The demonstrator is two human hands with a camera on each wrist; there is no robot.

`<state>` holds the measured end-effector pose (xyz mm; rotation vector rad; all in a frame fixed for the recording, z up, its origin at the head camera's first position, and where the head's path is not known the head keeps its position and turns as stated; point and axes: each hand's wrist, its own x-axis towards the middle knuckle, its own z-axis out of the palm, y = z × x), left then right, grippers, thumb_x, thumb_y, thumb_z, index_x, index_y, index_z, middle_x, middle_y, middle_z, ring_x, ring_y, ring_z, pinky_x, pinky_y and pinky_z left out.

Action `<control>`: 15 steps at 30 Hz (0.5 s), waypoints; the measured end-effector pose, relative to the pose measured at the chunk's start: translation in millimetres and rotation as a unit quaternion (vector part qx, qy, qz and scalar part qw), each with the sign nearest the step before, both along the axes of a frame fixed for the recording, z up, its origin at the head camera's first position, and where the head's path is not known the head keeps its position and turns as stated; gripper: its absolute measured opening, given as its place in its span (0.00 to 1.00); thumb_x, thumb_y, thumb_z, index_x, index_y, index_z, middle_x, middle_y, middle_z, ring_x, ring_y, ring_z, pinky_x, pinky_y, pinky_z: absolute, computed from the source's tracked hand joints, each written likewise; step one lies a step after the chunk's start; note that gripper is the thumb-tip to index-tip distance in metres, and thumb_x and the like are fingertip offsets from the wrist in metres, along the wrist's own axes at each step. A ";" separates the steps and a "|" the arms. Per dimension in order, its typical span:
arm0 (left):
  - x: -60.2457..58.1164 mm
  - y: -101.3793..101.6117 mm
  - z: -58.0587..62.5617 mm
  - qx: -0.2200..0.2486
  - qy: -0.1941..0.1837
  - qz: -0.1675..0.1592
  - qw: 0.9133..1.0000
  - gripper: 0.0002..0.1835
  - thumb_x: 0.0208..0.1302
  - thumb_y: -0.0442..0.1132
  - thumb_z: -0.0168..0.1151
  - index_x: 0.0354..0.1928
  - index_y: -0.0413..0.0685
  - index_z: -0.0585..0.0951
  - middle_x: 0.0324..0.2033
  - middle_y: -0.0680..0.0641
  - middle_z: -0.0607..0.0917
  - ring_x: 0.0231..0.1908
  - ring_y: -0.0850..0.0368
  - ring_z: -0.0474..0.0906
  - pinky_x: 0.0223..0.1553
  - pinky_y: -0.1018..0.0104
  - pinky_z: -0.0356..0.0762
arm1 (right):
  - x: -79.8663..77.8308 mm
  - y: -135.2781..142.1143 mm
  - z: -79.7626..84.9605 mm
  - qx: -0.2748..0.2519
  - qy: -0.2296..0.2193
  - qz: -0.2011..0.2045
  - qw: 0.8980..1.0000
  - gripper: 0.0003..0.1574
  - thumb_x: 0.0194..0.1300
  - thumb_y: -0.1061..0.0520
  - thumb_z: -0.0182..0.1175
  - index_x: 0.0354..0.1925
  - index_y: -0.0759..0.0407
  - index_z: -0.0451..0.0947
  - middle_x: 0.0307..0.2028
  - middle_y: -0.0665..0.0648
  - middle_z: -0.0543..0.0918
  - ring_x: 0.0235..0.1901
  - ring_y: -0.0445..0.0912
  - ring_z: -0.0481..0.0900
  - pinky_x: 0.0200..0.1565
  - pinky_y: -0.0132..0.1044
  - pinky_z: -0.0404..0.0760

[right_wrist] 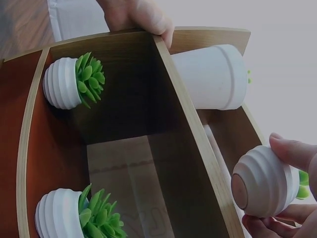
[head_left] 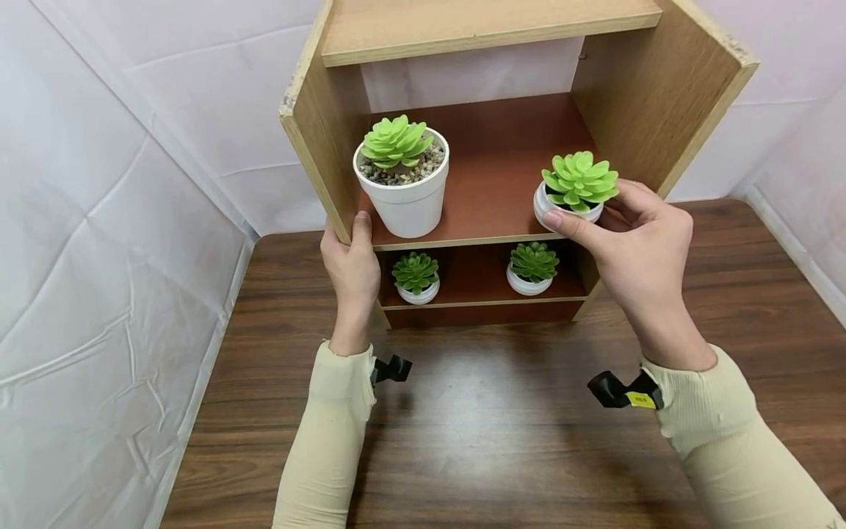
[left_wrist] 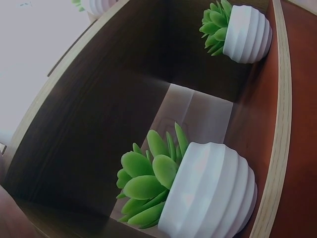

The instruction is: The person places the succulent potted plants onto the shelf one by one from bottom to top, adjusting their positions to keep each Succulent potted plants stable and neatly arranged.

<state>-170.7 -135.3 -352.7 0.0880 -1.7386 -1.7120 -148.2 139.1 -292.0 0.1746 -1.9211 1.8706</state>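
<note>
My right hand point(head_left: 644, 246) holds a small potted succulent point(head_left: 578, 184) in a ribbed white pot, thumb at its front, other fingers partly hidden behind. In the right wrist view the bottom of this pot point(right_wrist: 262, 182) shows, lifted off the shelf. My left hand point(head_left: 353, 268) grips the left side of the wooden shelf unit point(head_left: 476, 241), thumb on the inner side. Close to that thumb, a larger potted succulent point(head_left: 410, 206) in a smooth white pot with pebbles stands on the upper red-brown board.
On the lower board sit two small potted succulents, the left one point(head_left: 416, 278) and the right one point(head_left: 531, 269). A top board point(head_left: 489, 29) spans the unit above. The unit stands on a dark wooden table point(head_left: 463, 426), with white sheeting point(head_left: 99, 257) at the left.
</note>
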 end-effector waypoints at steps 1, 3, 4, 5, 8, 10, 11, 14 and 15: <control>0.1 0.1 0.0 0.001 0.000 0.001 1.000 0.14 0.70 0.32 0.54 0.53 0.31 0.79 0.43 0.40 0.83 0.46 0.57 0.76 0.52 0.63 0.70 | -0.2 -0.2 0.4 0.002 0.000 0.000 1.000 0.27 0.40 0.70 0.79 0.44 0.64 0.87 0.42 0.59 0.84 0.39 0.46 0.84 0.46 0.31 0.78; 0.0 0.1 -0.2 0.004 -0.001 0.001 1.000 0.14 0.69 0.32 0.54 0.52 0.31 0.79 0.43 0.40 0.83 0.46 0.57 0.76 0.51 0.63 0.70 | 0.0 -1.2 1.8 0.004 0.000 0.000 1.000 0.27 0.41 0.70 0.79 0.44 0.64 0.87 0.42 0.60 0.84 0.38 0.46 0.84 0.45 0.31 0.78; -0.1 0.1 -0.2 0.006 -0.001 0.001 1.000 0.14 0.69 0.32 0.54 0.52 0.31 0.79 0.43 0.40 0.83 0.46 0.57 0.76 0.51 0.63 0.70 | 0.5 -1.9 3.1 0.004 0.000 0.001 1.000 0.27 0.41 0.70 0.79 0.44 0.64 0.87 0.42 0.60 0.84 0.38 0.46 0.84 0.45 0.31 0.78; -0.2 0.0 -0.3 0.006 -0.002 0.001 1.000 0.14 0.69 0.32 0.54 0.52 0.31 0.79 0.43 0.40 0.83 0.46 0.57 0.76 0.51 0.63 0.70 | 1.1 -2.7 4.6 0.003 0.000 0.003 1.000 0.27 0.41 0.69 0.79 0.44 0.64 0.87 0.42 0.60 0.84 0.38 0.46 0.84 0.45 0.31 0.78; -0.6 -0.4 -0.7 0.007 -0.003 0.003 1.000 0.14 0.69 0.32 0.54 0.51 0.31 0.79 0.42 0.40 0.82 0.45 0.57 0.76 0.51 0.63 0.70 | 3.4 -5.7 9.7 0.005 -0.001 0.005 1.000 0.26 0.42 0.69 0.79 0.44 0.64 0.87 0.42 0.60 0.83 0.39 0.46 0.84 0.46 0.31 0.78; -0.8 -0.6 -0.8 0.005 -0.003 0.005 1.000 0.13 0.69 0.32 0.54 0.51 0.31 0.79 0.41 0.41 0.82 0.44 0.57 0.75 0.50 0.63 0.70 | 4.5 -7.7 12.5 0.008 -0.002 0.005 1.000 0.25 0.43 0.68 0.79 0.44 0.64 0.87 0.42 0.60 0.83 0.39 0.46 0.84 0.46 0.31 0.78; -0.9 -0.6 -0.9 0.005 -0.003 0.005 1.000 0.13 0.69 0.32 0.54 0.50 0.31 0.79 0.39 0.42 0.82 0.43 0.57 0.75 0.50 0.63 0.70 | 4.7 -8.5 13.3 0.008 -0.002 0.006 1.000 0.25 0.43 0.69 0.79 0.44 0.64 0.87 0.42 0.60 0.83 0.39 0.46 0.84 0.46 0.31 0.78; -1.0 -0.5 -0.7 -0.001 -0.006 0.006 1.000 0.11 0.69 0.33 0.54 0.46 0.32 0.79 0.31 0.45 0.78 0.36 0.57 0.72 0.44 0.64 0.69 | 3.8 -10.1 13.7 0.012 -0.003 0.003 1.000 0.25 0.43 0.69 0.78 0.44 0.64 0.87 0.42 0.60 0.82 0.39 0.45 0.83 0.46 0.31 0.78; -1.0 -0.4 -0.6 -0.002 -0.007 0.007 1.000 0.10 0.69 0.33 0.54 0.45 0.32 0.79 0.30 0.46 0.77 0.35 0.58 0.71 0.43 0.64 0.68 | 2.9 -10.3 13.3 0.010 -0.003 0.004 1.000 0.25 0.43 0.69 0.78 0.44 0.64 0.87 0.42 0.60 0.82 0.40 0.46 0.83 0.46 0.31 0.78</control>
